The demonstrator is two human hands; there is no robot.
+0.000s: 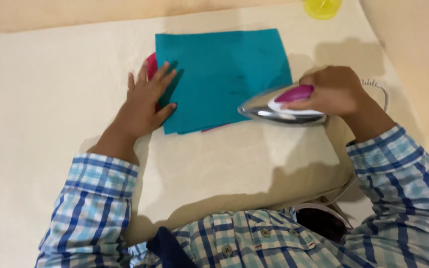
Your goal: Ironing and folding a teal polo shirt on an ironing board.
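Head view looks straight down on a cream padded board (50,99) with my two arms reaching over it. A folded teal cloth (224,74) lies toward the far edge of the board, a little right of its middle, and a sliver of pink cloth (151,64) peeks out from under its left side.

My left hand (147,101) lies flat on the near left corner of the teal cloth, fingers spread wide and gripping nothing, only pressing the fabric down. My right hand (331,92) is closed around the pink handle of an iron (279,110), whose shiny nose rests on the near right corner of the cloth while its heel sits over bare board. Its cord (381,89) trails away past my wrist toward the right edge. A yellow cup (322,7) stands at the far right corner, well apart from everything else.

Risks, as I judge them: the iron's nose points toward my left hand, so a long stroke leftward could bring hot metal against my fingertips. Letting the iron sit on one corner could scorch the cloth. A loose edge under the plate could be pressed into a crease, and the cord could snag at the board's edge and jerk the iron.
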